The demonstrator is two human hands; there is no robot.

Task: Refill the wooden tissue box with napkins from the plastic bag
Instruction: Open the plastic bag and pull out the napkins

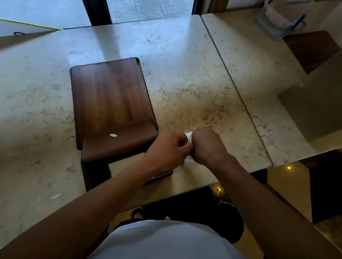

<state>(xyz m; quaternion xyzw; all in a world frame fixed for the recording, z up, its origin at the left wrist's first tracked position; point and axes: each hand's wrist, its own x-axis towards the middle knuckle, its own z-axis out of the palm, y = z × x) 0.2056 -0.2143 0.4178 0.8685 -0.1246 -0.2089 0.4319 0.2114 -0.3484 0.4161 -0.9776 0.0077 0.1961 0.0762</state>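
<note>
The dark wooden tissue box (pixel 115 142) stands near the front edge of the marble table, and its flat lid (pixel 107 96) lies just behind it. Pale napkins (pixel 123 165) show inside the box's open top, partly hidden by my left forearm. Just right of the box, my left hand (pixel 168 149) and my right hand (pixel 207 149) meet, both closed on a white napkin (pixel 189 135); only its ends show. The plastic bag (pixel 279 18) with napkins sits at the far right back of the table.
A small white scrap (pixel 113 135) lies on the box and another scrap (pixel 55 196) lies on the table to the left. The table's front edge (pixel 201 188) runs just below my hands. A grey block (pixel 333 97) stands at right. Glass doors are behind.
</note>
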